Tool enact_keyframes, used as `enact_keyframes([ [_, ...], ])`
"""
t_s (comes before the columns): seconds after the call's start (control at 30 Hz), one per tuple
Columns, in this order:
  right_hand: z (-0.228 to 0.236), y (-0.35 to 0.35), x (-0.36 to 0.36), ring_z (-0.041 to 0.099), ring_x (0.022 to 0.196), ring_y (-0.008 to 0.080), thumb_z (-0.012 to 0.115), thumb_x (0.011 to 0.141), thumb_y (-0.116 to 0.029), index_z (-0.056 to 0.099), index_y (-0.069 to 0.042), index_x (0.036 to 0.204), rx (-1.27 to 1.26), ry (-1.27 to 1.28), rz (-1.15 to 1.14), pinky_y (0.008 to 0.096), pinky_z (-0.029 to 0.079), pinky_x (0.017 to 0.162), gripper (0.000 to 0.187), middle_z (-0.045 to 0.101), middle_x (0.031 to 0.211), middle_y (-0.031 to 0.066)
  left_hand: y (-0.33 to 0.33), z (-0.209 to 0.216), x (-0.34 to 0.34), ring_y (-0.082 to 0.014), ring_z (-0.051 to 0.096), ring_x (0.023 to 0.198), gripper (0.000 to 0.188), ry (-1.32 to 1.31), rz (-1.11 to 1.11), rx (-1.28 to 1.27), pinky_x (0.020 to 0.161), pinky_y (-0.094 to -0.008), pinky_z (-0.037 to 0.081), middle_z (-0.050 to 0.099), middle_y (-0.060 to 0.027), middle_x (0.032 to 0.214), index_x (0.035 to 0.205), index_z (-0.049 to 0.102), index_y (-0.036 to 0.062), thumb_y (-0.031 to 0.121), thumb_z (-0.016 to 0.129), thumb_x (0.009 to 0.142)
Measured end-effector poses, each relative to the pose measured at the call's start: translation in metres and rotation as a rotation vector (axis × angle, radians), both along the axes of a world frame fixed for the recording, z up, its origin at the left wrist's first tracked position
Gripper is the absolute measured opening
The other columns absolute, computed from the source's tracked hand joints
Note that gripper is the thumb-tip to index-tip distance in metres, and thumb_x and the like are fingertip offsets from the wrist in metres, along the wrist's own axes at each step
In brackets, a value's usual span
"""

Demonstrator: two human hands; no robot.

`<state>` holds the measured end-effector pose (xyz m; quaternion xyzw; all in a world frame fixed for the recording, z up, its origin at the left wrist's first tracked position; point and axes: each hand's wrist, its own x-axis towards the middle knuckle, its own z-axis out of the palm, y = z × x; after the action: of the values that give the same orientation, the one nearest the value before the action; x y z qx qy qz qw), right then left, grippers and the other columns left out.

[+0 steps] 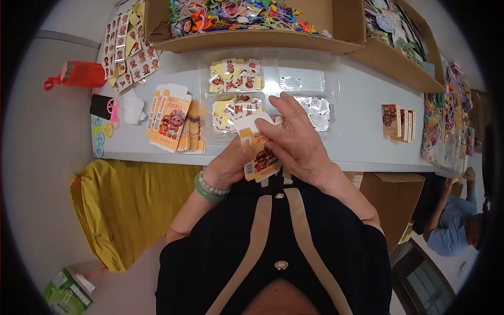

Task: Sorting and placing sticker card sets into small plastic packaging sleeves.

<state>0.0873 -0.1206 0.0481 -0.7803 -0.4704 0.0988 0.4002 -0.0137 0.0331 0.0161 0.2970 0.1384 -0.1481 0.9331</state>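
Observation:
Close to my body, at the table's front edge, I hold a small yellow-orange carton (259,159) with cartoon characters on its front and a white flap at the top. My left hand (229,161) grips its left side, thumb on the front. The right hand (300,140) has its index finger on the white flap and its thumb against the carton's right side; its other fingers stretch out above. Behind my hands lies a clear divided tray (205,118), holding sticker pieces (235,77), a silvery packet (302,79) and white dotted pieces (318,116).
Flat cartons (172,122) lie stacked at left, near sticker sheets (137,64), a red bottle (84,73) and a black phone-like object (103,107). Several cartons (397,124) rest at right. Cardboard boxes (262,42) of trinkets line the back. Another person (455,226) sits far right.

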Motion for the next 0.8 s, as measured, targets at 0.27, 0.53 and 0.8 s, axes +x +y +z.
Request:
enact_keyframes([
  [0.27,-0.015,0.007,-0.003,0.034,0.127,0.0432,0.069,0.067,0.003,0.06,-0.012,0.11,0.107,-0.301,0.035,0.0456,0.036,0.1,0.046,0.043,0.133,0.0164,0.013,0.002,0.004,-0.0204,0.042,0.123,0.1,-0.078,0.012,0.031,0.102,-0.0348,0.036,0.041,-0.0077,0.134,0.139,0.027,0.0036,0.046,0.08,0.065],
  [0.53,0.017,0.011,0.013,0.029,0.133,0.0384,0.071,0.064,-0.003,0.064,-0.007,0.081,0.027,0.329,0.118,0.0452,0.023,0.108,0.019,0.036,0.141,0.0171,0.016,0.0,0.007,-0.016,0.043,0.12,0.108,-0.165,-0.115,-0.002,0.1,-0.0294,0.035,0.042,-0.0064,0.13,0.142,0.02,0.003,0.037,0.084,0.063],
  [0.8,0.01,0.0,0.015,0.03,0.134,0.0286,0.068,0.074,-0.02,0.056,-0.002,0.121,0.378,1.017,0.023,0.0399,0.018,0.11,0.052,0.028,0.147,0.0166,0.014,-0.011,0.005,-0.0183,0.062,0.079,0.1,-0.329,-0.058,-0.114,0.069,-0.0272,0.05,0.058,-0.0098,0.094,0.133,0.034,0.0011,0.06,0.074,0.063],
])
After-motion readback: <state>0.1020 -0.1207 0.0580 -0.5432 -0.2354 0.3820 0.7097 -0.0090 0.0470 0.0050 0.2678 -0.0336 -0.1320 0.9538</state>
